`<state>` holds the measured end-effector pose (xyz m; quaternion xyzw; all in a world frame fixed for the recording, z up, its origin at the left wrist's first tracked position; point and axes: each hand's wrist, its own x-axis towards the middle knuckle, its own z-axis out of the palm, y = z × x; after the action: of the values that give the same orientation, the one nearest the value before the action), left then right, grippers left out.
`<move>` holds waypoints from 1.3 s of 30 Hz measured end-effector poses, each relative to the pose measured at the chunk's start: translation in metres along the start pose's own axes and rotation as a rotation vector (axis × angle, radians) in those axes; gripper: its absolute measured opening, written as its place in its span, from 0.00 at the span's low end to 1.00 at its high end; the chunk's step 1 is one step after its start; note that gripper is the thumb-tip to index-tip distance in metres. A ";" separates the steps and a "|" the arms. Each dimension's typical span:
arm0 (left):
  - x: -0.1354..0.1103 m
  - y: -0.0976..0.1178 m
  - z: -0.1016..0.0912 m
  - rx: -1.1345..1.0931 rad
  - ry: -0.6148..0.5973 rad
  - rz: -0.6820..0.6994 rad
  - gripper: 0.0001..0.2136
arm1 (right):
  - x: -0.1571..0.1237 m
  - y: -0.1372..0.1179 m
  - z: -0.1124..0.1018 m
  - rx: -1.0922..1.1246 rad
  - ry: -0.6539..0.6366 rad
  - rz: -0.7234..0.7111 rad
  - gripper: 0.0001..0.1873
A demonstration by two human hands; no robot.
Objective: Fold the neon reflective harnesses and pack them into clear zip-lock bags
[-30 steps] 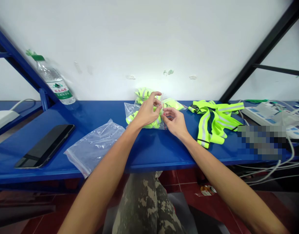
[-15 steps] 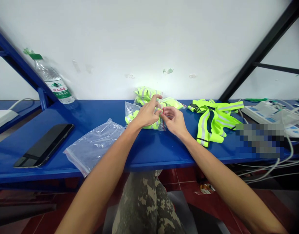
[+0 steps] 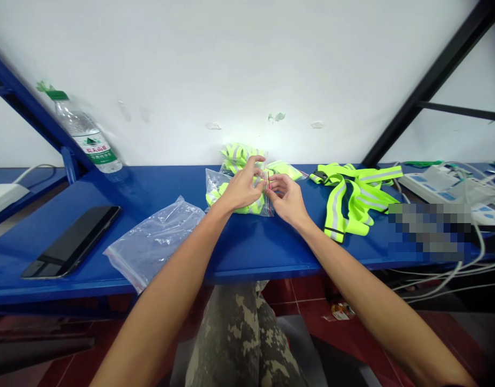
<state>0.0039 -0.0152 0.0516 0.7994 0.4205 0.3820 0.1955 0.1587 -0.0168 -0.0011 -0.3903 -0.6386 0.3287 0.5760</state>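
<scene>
A clear zip-lock bag (image 3: 213, 183) with folded neon-yellow reflective straps inside lies on the blue table. Its red seal line runs upright at the bag's right end. My left hand (image 3: 245, 185) rests over the bag, thumb and a finger pinching near the seal, the index finger raised. From the other side my right hand (image 3: 286, 196) pinches the same sealed edge between thumb and fingers. Behind the hands, against the wall, are more bagged neon straps (image 3: 239, 153). Loose neon reflective straps (image 3: 354, 199) with black buckles lie to the right of my right hand.
An unfilled plastic bag (image 3: 158, 242) lies left, partly under my left forearm. Further left are a black phone (image 3: 73, 242) and a water bottle (image 3: 90, 134) by the blue frame. White power strips (image 3: 428, 188) and cables (image 3: 479, 242) are on the right.
Both hands keep nearly the same pinch on the bag's edge. The whole view has shifted very slightly.
</scene>
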 end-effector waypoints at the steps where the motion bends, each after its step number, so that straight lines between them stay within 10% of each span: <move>1: 0.000 0.000 0.001 -0.005 -0.001 0.000 0.25 | 0.000 0.000 0.000 0.002 -0.004 -0.001 0.18; 39: -0.001 -0.004 0.002 0.233 -0.012 -0.081 0.34 | -0.007 0.000 -0.007 -0.118 -0.141 0.126 0.21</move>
<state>0.0031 -0.0139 0.0476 0.8012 0.4930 0.3177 0.1191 0.1658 -0.0236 -0.0036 -0.4389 -0.6701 0.3528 0.4836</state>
